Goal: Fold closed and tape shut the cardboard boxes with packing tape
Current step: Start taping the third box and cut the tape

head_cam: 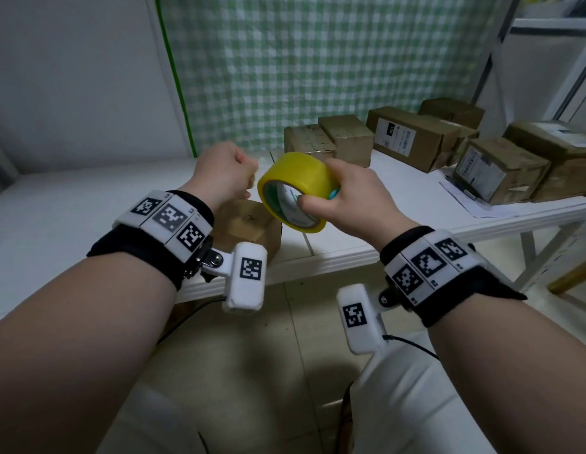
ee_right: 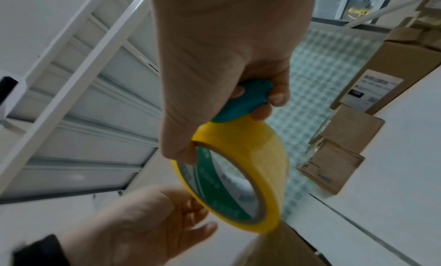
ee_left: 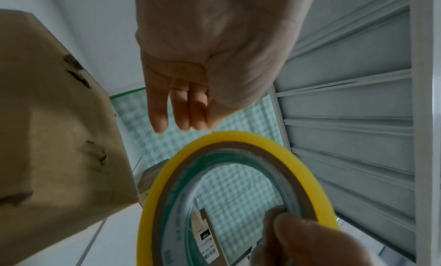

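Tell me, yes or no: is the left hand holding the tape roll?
No. The right hand grips the tape roll; the left hand is beside it, holding nothing.

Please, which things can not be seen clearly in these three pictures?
- Loose end of the tape roll: not findable in any view.
- Small box top: head view, left hand and roll cover it.
- Teal tool: right wrist view, mostly inside the right hand.
- Box labels: text too small.
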Tool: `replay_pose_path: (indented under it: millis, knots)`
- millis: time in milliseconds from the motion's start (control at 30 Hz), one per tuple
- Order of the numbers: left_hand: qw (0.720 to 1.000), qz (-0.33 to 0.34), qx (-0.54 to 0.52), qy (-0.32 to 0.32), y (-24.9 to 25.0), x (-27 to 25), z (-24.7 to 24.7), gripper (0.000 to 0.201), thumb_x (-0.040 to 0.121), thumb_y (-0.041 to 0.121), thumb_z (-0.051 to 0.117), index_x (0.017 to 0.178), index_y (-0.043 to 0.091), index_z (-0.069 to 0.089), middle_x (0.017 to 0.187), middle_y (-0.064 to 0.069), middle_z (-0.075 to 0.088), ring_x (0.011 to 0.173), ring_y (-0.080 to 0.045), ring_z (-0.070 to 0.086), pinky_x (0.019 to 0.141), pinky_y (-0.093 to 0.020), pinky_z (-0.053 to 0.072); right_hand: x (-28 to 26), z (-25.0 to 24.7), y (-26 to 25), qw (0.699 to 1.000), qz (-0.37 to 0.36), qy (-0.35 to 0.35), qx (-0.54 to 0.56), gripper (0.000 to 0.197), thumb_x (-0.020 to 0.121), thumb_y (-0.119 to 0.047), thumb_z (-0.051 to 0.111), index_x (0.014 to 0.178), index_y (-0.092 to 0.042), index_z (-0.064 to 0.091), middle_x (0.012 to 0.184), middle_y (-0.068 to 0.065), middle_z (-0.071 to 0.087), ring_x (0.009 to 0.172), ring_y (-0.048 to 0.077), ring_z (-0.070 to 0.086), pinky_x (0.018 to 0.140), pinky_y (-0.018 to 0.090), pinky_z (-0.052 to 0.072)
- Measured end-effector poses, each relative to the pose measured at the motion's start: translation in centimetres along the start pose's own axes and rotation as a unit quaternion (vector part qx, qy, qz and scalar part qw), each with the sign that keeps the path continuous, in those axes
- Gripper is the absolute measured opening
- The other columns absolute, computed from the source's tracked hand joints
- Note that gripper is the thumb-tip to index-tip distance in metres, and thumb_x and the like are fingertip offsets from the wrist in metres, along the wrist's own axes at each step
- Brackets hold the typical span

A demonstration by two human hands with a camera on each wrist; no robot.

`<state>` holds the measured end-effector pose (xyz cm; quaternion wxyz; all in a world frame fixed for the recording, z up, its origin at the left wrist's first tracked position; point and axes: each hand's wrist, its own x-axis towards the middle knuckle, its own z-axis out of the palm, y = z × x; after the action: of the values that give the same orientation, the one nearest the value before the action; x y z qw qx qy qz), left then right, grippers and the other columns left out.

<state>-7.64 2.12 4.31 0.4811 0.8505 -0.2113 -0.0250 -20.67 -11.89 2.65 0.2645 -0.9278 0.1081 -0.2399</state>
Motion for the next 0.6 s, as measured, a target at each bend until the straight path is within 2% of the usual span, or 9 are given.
replay_pose_path:
  millis: [33,100,167,233,300,367,433,500,600]
  knots:
    - [1.0,-0.01,-0.008,-0.003,-0.2,0.0,-0.1,0.032,0.092,0.009,0.054,0.06,0.008,0.053,0.063,-0.008,0.055,0.063,-0.02,0.056,0.066,-0.037,0.057,0.3,-0.3,-0.3,1.0,0.003,-0.013,-0.018,0.045,0.07,-0.05,0.065,0.107,-0.024,0.062,0.084,-0.002,0.063,0.082,0.021,0.057,0.069,0.038,0.052]
    - [1.0,-0.027,-0.014,0.007,-0.6,0.1,-0.5,0.027,0.093,0.009,0.054,0.066,0.005,0.054,0.066,-0.007,0.053,0.061,-0.017,0.054,0.063,-0.033,0.055,0.8,-1.0,-0.8,0.998,0.008,-0.04,-0.055,0.039,0.07,-0.052,0.063,0.099,-0.026,0.062,0.079,-0.005,0.06,0.079,0.021,0.057,0.063,0.033,0.047]
    - [0.998,-0.047,-0.027,0.033,-0.9,0.5,-1.3,0.023,0.095,0.012,0.053,0.072,0.007,0.054,0.071,-0.005,0.053,0.064,-0.016,0.054,0.064,-0.031,0.054,0.9,-1.5,-0.8,0.987,0.011,-0.073,-0.14,0.035,0.068,-0.057,0.062,0.085,-0.026,0.058,0.073,-0.007,0.055,0.077,0.022,0.056,0.058,0.029,0.04]
    - [0.998,-0.052,-0.022,0.038,-1.3,0.6,-1.9,0.022,0.094,0.012,0.053,0.072,0.012,0.053,0.073,-0.005,0.054,0.07,-0.018,0.055,0.069,-0.034,0.054,0.6,-1.5,-0.6,0.974,0.024,-0.11,-0.195,0.036,0.068,-0.061,0.061,0.077,-0.027,0.052,0.072,-0.007,0.053,0.076,0.022,0.054,0.058,0.028,0.037]
    - [0.998,-0.04,0.035,0.033,-1.7,0.6,-2.1,0.023,0.093,0.014,0.053,0.07,0.012,0.055,0.071,-0.004,0.057,0.073,-0.023,0.056,0.076,-0.038,0.053,0.5,-1.0,-0.6,0.969,0.032,-0.136,-0.204,0.039,0.07,-0.06,0.061,0.088,-0.025,0.056,0.079,-0.005,0.056,0.079,0.022,0.053,0.06,0.029,0.037]
    - [0.992,-0.032,0.119,0.027,-2.4,0.3,-1.8,0.029,0.093,0.02,0.052,0.065,0.012,0.057,0.067,-0.003,0.057,0.071,-0.023,0.055,0.072,-0.033,0.047,0.4,-0.6,-0.7,0.967,0.033,-0.15,-0.202,0.048,0.071,-0.057,0.062,0.108,-0.028,0.056,0.091,-0.003,0.058,0.084,0.021,0.051,0.065,0.03,0.039]
    - [0.982,-0.023,0.185,0.025,-3.2,0.1,-1.5,0.039,0.094,0.027,0.051,0.058,0.012,0.054,0.062,-0.003,0.053,0.065,-0.021,0.051,0.068,-0.03,0.037,0.3,-0.3,-0.7,0.967,0.024,-0.162,-0.196,0.056,0.072,-0.055,0.062,0.123,-0.037,0.048,0.103,-0.003,0.057,0.089,0.019,0.049,0.069,0.031,0.041]
    - [0.974,-0.012,0.223,0.032,-4.0,0.1,-1.1,0.043,0.094,0.03,0.051,0.054,0.012,0.048,0.057,-0.002,0.047,0.061,-0.023,0.048,0.066,-0.03,0.034,0.0,0.1,-0.5,0.966,0.017,-0.173,-0.192,0.057,0.074,-0.054,0.061,0.128,-0.042,0.046,0.113,-0.004,0.058,0.096,0.019,0.051,0.071,0.03,0.043]
    - [0.965,0.003,0.262,0.034,-5.1,0.3,-0.4,0.035,0.094,0.032,0.051,0.064,0.012,0.048,0.068,-0.003,0.051,0.075,-0.026,0.049,0.07,-0.032,0.036,0.0,0.7,-0.3,0.96,0.021,-0.194,-0.2,0.057,0.075,-0.053,0.061,0.13,-0.043,0.048,0.118,-0.005,0.059,0.101,0.017,0.052,0.07,0.028,0.04]
